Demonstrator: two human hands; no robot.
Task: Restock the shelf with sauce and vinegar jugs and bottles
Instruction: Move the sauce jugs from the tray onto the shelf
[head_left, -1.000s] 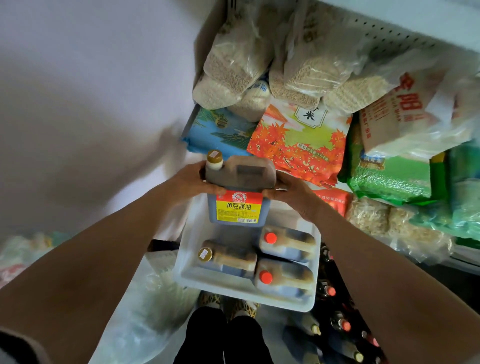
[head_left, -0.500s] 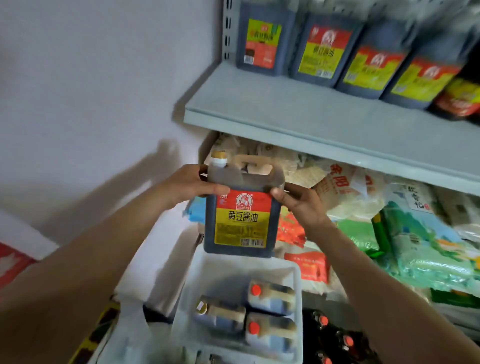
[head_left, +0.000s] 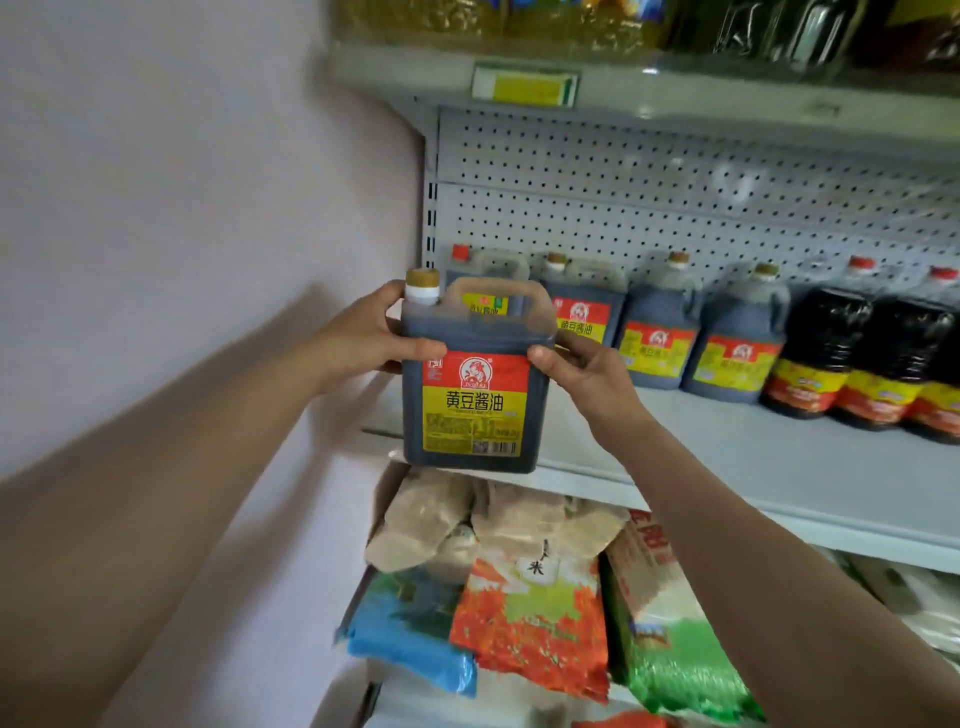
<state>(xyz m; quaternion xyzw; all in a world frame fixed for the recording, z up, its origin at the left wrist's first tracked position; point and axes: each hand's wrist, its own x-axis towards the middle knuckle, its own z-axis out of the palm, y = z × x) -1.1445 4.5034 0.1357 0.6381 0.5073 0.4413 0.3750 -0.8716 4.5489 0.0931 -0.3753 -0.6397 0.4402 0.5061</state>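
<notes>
The white shelf runs off the right edge, its back row of soy jugs partly hidden behind my jug, which I hold upright over the shelf's front left corner. My left hand and right hand clasp its 2 sides; the fingers behind are hidden. Grain bags below look blurred.

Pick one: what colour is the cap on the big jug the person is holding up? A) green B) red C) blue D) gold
D: the held jug, gripped by the left hand and the right hand, has a gold cap on its white neck.
</notes>
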